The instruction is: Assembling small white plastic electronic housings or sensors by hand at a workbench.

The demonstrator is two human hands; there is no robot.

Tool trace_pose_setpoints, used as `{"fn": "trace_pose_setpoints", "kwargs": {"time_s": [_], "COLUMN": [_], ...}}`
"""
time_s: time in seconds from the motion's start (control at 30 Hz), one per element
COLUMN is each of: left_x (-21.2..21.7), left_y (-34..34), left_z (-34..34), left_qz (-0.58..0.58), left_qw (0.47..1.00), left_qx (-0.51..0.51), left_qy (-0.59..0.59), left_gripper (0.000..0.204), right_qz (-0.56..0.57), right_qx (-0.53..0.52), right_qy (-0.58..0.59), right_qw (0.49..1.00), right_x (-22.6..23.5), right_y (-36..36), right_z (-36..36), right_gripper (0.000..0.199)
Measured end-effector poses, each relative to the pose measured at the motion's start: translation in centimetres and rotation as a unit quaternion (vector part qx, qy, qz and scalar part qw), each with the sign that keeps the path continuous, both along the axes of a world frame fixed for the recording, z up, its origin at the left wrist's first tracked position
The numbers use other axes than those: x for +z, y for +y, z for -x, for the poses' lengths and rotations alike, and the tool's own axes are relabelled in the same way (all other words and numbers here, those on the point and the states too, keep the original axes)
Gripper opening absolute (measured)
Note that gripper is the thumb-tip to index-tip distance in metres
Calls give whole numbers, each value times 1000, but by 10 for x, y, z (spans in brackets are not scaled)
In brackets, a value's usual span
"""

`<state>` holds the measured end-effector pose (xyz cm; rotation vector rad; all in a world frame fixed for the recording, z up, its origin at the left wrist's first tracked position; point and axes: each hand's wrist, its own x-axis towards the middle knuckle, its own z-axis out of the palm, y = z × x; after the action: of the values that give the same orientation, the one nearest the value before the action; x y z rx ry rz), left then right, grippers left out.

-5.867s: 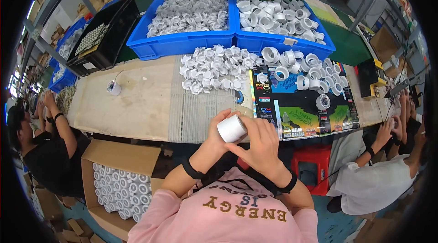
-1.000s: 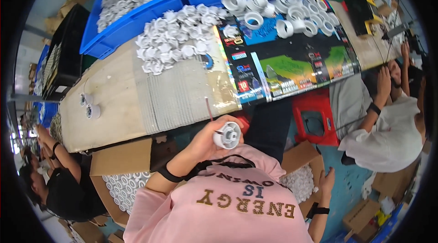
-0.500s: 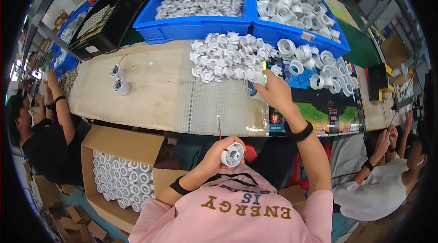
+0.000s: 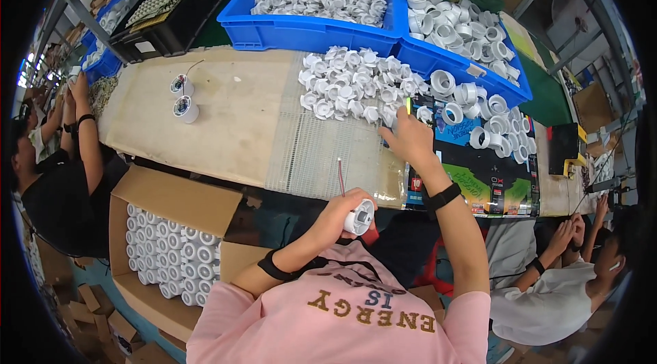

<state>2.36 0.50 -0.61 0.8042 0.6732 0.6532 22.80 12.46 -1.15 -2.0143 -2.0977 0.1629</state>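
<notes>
My left hand [image 4: 337, 219] is closed round a white round plastic housing [image 4: 359, 217] in front of my chest. The housing's open end, with a hub inside, faces toward me, and a thin red wire [image 4: 341, 176] rises past my fingers. Over the table, my right hand [image 4: 413, 139] reaches to the near right edge of a pile of small white finned plastic parts [image 4: 349, 83]. Its index finger is stretched out at a part there, with the thumb apart from it; the other fingers are partly hidden.
White rings [image 4: 503, 128] lie on printed card at the right. Blue bins [image 4: 308, 34] of white parts stand behind. Two white housings with wires [image 4: 185, 109] stand on the left. A carton [image 4: 174, 189] of white cylinders sits below the table's left side. People work at both sides.
The view has shifted a little. My left hand has turned the housing so its open end points more to the right. My right hand stays at the pile's edge, its fingers slightly moved.
</notes>
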Motion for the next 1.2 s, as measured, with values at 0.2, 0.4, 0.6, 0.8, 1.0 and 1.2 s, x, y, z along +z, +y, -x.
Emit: {"fn": "trace_pose_setpoints", "kwargs": {"time_s": [0.2, 0.4, 0.6, 0.8, 1.0, 1.2], "left_x": [7, 7, 11, 13, 7, 8], "left_y": [-5, 8, 12, 9, 7, 6], "left_z": [-10, 3, -9, -18, -19, -20], "left_qz": [-70, -142, -332, -391, -430, -455], "left_qw": [997, 970, 902, 871, 853, 840], "left_qx": [-1, 161, 123, 106, 124, 145], "left_qy": [26, 111, 249, 279, 270, 258], "left_gripper": [43, 41, 22, 20, 20, 19], "right_qz": [-62, 109, 190, 161, 121, 115], "right_qx": [81, 83, 76, 62, 78, 78], "right_qy": [-22, 353, 333, 351, 307, 292], "right_qw": [995, 926, 921, 920, 941, 946], "right_x": [-22, 24, 38, 43, 39, 41], "right_y": [14, -81, -139, -148, -153, -154], "right_z": [-7, 23, 21, 24, 25, 27], "right_gripper": [33, 31, 32, 29, 28, 27]}}
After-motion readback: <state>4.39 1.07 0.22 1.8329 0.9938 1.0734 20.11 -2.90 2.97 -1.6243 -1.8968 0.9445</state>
